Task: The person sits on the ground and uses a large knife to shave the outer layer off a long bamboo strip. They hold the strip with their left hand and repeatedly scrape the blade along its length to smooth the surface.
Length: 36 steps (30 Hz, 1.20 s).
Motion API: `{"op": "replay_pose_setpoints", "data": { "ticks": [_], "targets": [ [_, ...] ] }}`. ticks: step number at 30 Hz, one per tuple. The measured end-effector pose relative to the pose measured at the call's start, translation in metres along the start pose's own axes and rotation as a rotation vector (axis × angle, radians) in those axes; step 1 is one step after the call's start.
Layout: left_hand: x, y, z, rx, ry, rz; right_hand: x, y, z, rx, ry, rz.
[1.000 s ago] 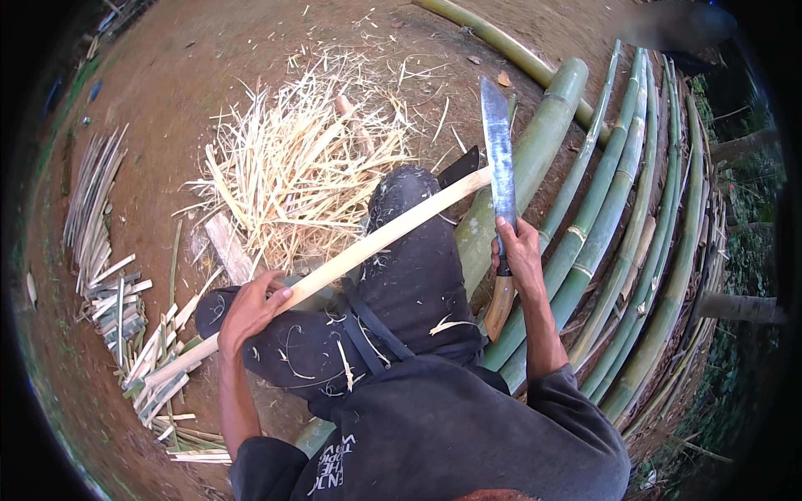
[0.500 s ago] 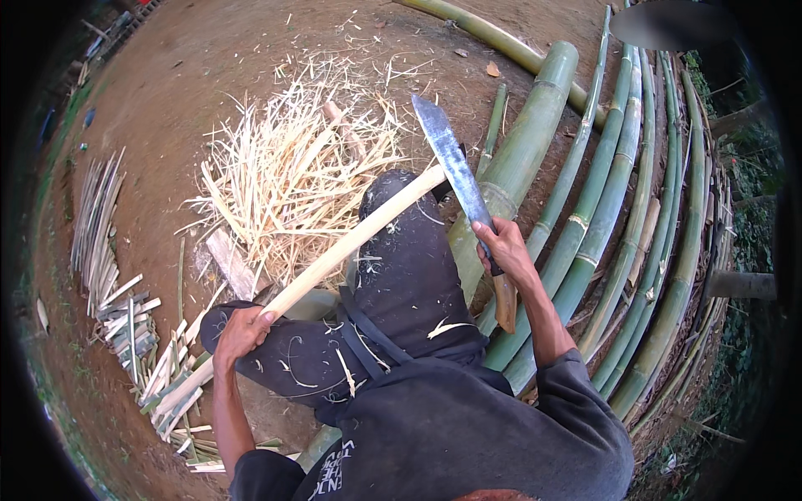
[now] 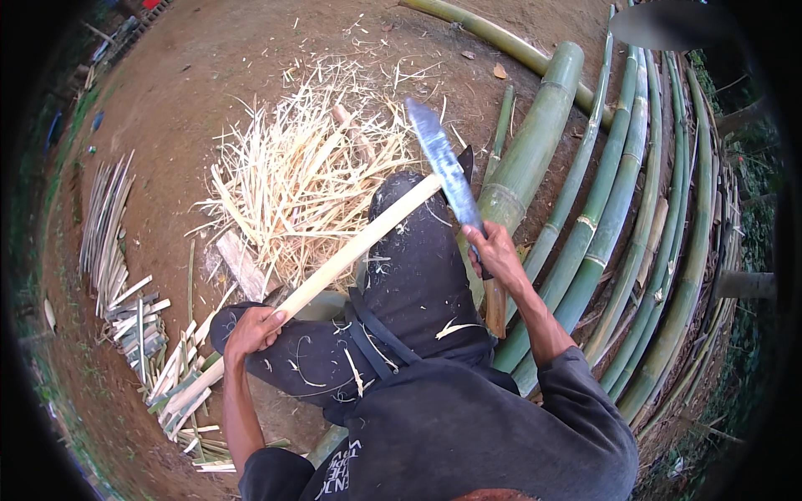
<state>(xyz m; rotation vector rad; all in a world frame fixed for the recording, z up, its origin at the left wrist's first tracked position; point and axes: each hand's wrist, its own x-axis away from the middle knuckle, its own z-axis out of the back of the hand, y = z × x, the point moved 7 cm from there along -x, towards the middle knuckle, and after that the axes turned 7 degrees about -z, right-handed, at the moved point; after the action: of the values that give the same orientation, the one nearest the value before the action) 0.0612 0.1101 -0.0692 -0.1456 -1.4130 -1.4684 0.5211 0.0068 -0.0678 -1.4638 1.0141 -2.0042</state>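
My left hand (image 3: 256,328) is closed around a long pale bamboo strip (image 3: 357,244), near my left knee. The strip slants up to the right across my lap, and its lower end reaches past my hand toward the cut pieces. My right hand (image 3: 494,252) is wrapped round the dark grip of a machete (image 3: 444,154). A wooden handle end (image 3: 496,307) shows below that hand. The broad, slightly blurred blade tilts up to the left and crosses the strip's far end by my right knee. Whether its edge bites into the wood I cannot tell.
Beyond my knees lies a heap of pale shavings (image 3: 292,179). Thick green bamboo poles (image 3: 535,129) run along my right side. Split pieces (image 3: 150,334) and thin strips (image 3: 104,234) lie on the dirt at left. A short wood block (image 3: 242,263) sits by the heap.
The machete and my right hand have shifted a little left and toward me, with the blade still at the strip's far end. My left hand keeps its hold. The whole view has moved slightly.
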Motion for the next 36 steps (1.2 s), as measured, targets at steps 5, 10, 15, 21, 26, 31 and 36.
{"op": "replay_pose_setpoints", "data": {
  "ticks": [5, 10, 15, 21, 26, 31, 36],
  "targets": [
    [-0.001, -0.003, -0.001, 0.022, -0.032, 0.025, -0.002, -0.002, 0.014, -0.054, 0.083, -0.038],
    [-0.002, 0.002, -0.003, 0.003, -0.017, 0.004, 0.018, 0.009, -0.029, 0.111, -0.163, -0.129],
    [0.003, 0.005, -0.002, -0.028, 0.033, -0.038, 0.003, 0.001, 0.002, -0.095, 0.077, -0.075],
    [0.004, 0.015, -0.001, -0.235, 0.159, -0.172, 0.024, 0.005, -0.04, 0.166, -0.195, -0.12],
    [0.018, 0.033, -0.007, -0.521, 0.348, -0.239, -0.003, -0.009, 0.009, -0.021, 0.09, -0.044],
    [0.022, 0.032, -0.01, -0.625, 0.425, -0.248, -0.003, -0.009, 0.007, 0.044, 0.067, -0.004],
    [0.019, 0.031, -0.009, -0.618, 0.422, -0.262, -0.007, -0.011, 0.019, -0.027, 0.079, -0.015]
  ]
}}
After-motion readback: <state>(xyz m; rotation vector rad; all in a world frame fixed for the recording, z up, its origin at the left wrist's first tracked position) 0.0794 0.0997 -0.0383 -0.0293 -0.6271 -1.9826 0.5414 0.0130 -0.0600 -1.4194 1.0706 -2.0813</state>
